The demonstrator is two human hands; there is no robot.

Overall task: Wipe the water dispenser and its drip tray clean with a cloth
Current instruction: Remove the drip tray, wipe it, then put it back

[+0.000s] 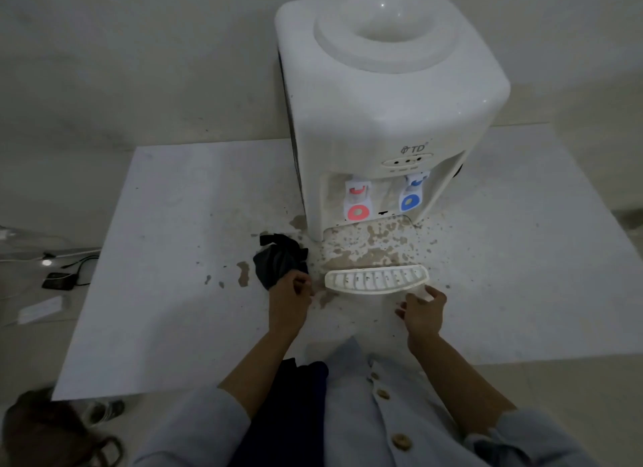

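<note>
A white water dispenser [386,94] stands at the back of a white table [167,257], with a red tap [357,203] and a blue tap [412,197] in its front recess. The white slotted drip tray [375,279] is out of the dispenser and lies in front of it. My right hand [422,310] grips the tray's right end. My left hand [290,292] holds the near edge of a dark crumpled cloth [280,261] that rests on the table left of the tray.
Brown stains and splashes [368,244] cover the table under and around the dispenser's front, with smaller blotches [243,273] further left. Cables and a small dark device [59,280] lie on the floor to the left. A wall rises behind the dispenser.
</note>
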